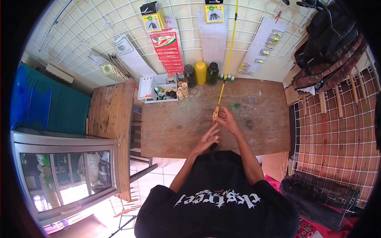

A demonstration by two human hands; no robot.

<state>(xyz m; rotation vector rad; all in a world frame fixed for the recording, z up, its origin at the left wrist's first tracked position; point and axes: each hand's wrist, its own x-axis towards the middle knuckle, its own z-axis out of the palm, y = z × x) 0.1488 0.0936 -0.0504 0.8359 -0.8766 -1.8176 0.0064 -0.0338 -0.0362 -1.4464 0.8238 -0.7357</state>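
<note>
A fishing rod with a bright yellow blank [228, 63] slants up and away from me over the table. My right hand [227, 119] is closed around its light wooden handle [216, 112], thumb and fingers wrapped on the right side. Just below, my left hand [208, 140] is beside the handle's lower part with its fingers stretched and apart; it appears to hold nothing. Whether its fingertips touch the handle I cannot tell. A short black piece [213, 147] shows near my left wrist, partly against my black shirt.
The brown wooden table [178, 131] carries a white divided box [158, 98], several cork pieces [183, 91], a yellow bottle [201, 73] and two dark bottles [190, 77] along its back. White wire grids hold packets and rods. A glass-fronted cabinet [65, 144] stands at left.
</note>
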